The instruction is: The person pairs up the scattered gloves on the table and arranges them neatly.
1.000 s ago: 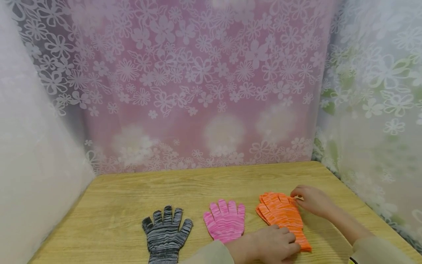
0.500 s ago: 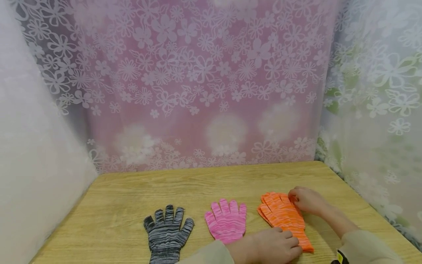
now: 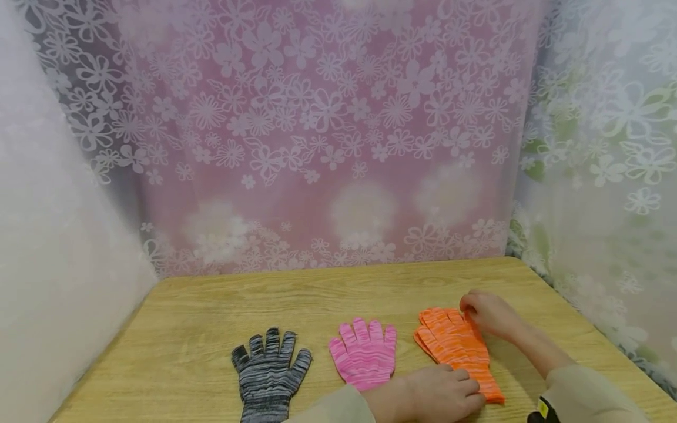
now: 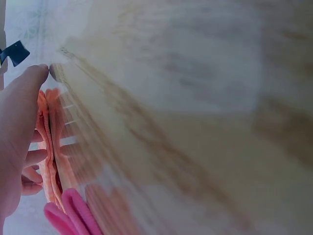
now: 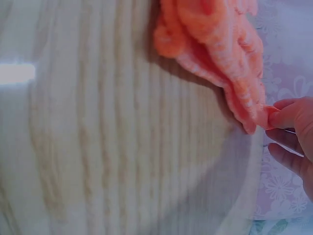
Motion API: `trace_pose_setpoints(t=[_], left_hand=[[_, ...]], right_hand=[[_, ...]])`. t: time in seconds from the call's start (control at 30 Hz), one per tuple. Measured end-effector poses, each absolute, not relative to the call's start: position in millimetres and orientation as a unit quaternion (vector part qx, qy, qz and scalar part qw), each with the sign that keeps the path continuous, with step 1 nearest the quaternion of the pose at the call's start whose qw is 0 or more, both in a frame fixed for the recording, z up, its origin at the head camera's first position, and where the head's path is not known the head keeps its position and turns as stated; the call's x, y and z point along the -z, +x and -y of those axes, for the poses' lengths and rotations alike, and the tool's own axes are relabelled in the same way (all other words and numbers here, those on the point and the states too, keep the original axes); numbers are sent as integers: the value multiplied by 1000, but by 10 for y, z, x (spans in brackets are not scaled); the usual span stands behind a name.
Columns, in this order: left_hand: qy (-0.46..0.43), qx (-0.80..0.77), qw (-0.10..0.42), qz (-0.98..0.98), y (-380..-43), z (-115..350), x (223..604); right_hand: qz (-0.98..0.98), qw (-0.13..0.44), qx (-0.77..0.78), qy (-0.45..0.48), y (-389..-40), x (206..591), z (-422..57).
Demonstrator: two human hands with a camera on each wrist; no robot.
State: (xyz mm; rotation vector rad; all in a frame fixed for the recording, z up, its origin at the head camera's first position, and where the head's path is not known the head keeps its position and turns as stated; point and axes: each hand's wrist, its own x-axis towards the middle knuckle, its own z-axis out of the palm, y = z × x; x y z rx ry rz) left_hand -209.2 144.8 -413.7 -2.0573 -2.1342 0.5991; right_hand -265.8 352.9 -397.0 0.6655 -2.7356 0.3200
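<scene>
Evidently three sets of knitted gloves, one per colour, lie in a row along the near part of the wood-grain table (image 3: 317, 294), fingers towards its far edge. Leftmost is the grey-and-black glove (image 3: 270, 373); next comes the pink glove (image 3: 364, 352), its cuff hidden by the left arm. Nearest the right edge are the orange gloves (image 3: 456, 346), apparently two, stacked slightly askew. How many the other sets hold, I cannot tell.

The right hand (image 3: 492, 312) pinches an orange fingertip between thumb and finger. The left hand (image 3: 446, 390) rests on the orange cuff, fingers loosely bent and gripping nothing.

A pink curtain (image 3: 328, 117) with white flowers hangs behind the far edge, a pale sheet (image 3: 58, 235) along the left edge, and a floral curtain with green patches (image 3: 597, 205) along the right.
</scene>
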Motion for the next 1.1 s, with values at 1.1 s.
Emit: trace_pose_setpoints(t=[1.1], left_hand=[[-682,-180,42,708,-2116,-1438,4118]], right_hand=[[969,94,-88,209,-2778,3999,-3460]])
